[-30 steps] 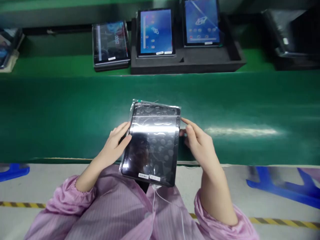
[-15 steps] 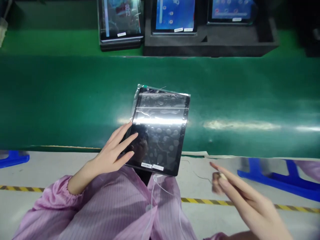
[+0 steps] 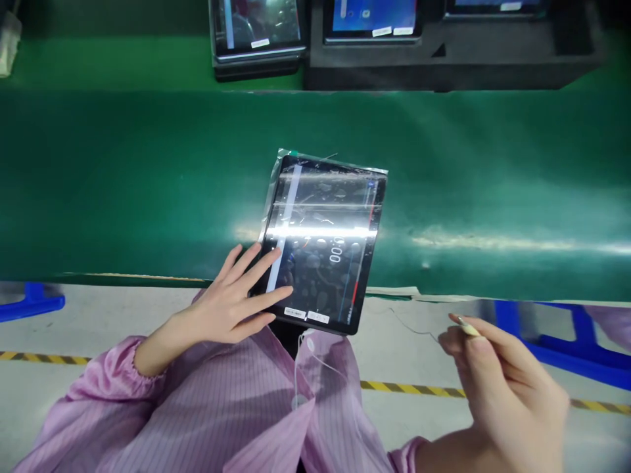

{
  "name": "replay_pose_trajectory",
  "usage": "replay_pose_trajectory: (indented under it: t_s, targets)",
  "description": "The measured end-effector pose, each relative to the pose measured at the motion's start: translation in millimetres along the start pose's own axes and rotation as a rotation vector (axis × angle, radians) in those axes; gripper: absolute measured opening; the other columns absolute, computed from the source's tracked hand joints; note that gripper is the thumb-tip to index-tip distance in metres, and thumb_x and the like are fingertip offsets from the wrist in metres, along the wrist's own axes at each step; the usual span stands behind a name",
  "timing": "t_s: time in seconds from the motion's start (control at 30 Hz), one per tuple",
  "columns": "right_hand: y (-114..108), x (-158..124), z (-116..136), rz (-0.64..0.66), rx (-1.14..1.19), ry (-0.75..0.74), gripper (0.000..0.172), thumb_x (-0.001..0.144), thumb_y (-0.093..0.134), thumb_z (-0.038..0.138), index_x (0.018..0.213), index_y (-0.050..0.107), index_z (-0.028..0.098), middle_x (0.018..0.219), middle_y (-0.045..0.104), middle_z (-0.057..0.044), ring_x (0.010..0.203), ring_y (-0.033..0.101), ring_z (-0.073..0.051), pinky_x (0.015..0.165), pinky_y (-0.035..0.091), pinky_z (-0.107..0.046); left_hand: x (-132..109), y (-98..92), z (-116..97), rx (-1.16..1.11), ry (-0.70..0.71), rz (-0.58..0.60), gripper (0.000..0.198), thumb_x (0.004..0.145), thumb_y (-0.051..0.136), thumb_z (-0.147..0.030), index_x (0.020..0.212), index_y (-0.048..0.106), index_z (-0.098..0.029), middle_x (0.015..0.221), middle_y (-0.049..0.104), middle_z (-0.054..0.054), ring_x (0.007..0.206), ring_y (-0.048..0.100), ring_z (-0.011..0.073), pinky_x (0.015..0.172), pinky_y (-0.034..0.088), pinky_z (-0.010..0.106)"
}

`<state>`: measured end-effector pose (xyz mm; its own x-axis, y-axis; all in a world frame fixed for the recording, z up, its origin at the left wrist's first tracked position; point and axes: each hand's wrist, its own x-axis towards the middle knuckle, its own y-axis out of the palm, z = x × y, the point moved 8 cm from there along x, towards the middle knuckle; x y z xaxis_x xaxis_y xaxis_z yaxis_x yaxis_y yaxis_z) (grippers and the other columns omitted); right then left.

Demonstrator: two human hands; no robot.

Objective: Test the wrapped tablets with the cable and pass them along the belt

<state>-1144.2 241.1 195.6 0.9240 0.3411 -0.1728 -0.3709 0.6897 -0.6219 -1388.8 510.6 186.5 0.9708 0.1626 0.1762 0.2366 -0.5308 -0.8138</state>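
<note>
Though lit, tablet [image 3: 323, 240] under L hand [image 3: 231, 312].

The tablet [image 3: 323, 243] screen displays the digits "00" [image 3: 336, 251], turned sideways; the character ahead of them is too blurred to read. Two white labels [image 3: 306, 315] on its lower bezel are illegible. Stickers [image 3: 259, 43] on the far tablets [image 3: 256, 20] are illegible.

Lighting: bright, from overhead; far side dim. Glare: white band across the tablet [image 3: 323, 243] screen, with a paler streak along the green belt [image 3: 123, 190] towards its right edge. Focus: centre sharp; right hand [image 3: 507, 394] smeared. Distortion: belt's far edge bowed, corners soft.
</note>
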Motion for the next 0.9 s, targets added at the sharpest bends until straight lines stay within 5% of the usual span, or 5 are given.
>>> replay_pose_trajectory:
  t_s: [0.2, 0.37, 0.53, 0.67, 0.9]
  targets:
    - [17.4, 1.7, 1.4, 0.08, 0.101, -0.084, 0.021, 0.091, 0.07, 0.049, 0.098, 0.076, 0.03, 0.078, 0.063, -0.002, 0.072, 0.057, -0.02, 0.068, 0.047, -0.038, 2.4, -9.1, 3.0, 0.07, -0.077, -0.119, 0.054, 0.105, 0.048, -0.035, 0.158, 0.042, -0.029, 0.175, 0.016, 0.008, 0.161, 0.013, 0.0375, 0.128, 0.013, 0.062]
    - [48.9, 13.4, 37.0, 0.193, 0.004, -0.242, 0.03, 0.094, 0.065, 0.046, 0.118, 0.076, 0.033, 0.086, 0.072, -0.002, 0.072, 0.065, -0.022, 0.065, 0.054, -0.038, 19.8, -10.8, 19.7, 0.116, -0.157, -0.212, 0.052, 0.109, 0.04, -0.037, 0.161, 0.037, -0.03, 0.174, 0.018, 0.013, 0.16, 0.012, 0.0428, 0.123, 0.017, 0.071]
    - [72.0, 69.3, 77.9, 0.098, 0.205, -0.324, 0.017, 0.087, 0.072, 0.037, 0.094, 0.075, 0.022, 0.071, 0.07, -0.001, 0.061, 0.064, -0.015, 0.062, 0.054, -0.031, 43.4, -6.4, 40.0, 0.145, -0.183, -0.183, 0.05, 0.109, 0.038, -0.044, 0.157, 0.043, -0.032, 0.176, 0.01, 0.012, 0.16, 0.009, 0.0468, 0.119, 0.016, 0.077]
    - [90.9, 117.6, 85.2, 0.09, 0.298, -0.305, 0.019, 0.085, 0.071, 0.034, 0.093, 0.076, 0.017, 0.073, 0.069, -0.001, 0.063, 0.062, -0.012, 0.065, 0.052, -0.029, 49.3, -6.0, 44.3, 0.152, -0.183, -0.166, 0.05, 0.109, 0.036, -0.047, 0.157, 0.044, -0.035, 0.177, 0.001, 0.009, 0.159, 0.004, 0.0488, 0.119, 0.013, 0.078]
    - [115.2, 164.1, 86.3, 0.12, 0.361, -0.255, 0.012, 0.088, 0.067, 0.02, 0.091, 0.078, 0.016, 0.07, 0.065, 0.001, 0.059, 0.056, -0.009, 0.064, 0.047, -0.026, 43.3, -8.2, 56.4, -0.074, -0.262, -0.16, 0.063, 0.11, 0.032, -0.051, 0.167, 0.008, -0.037, 0.176, 0.008, 0.013, 0.162, 0.005, 0.0413, 0.122, 0.011, 0.075]
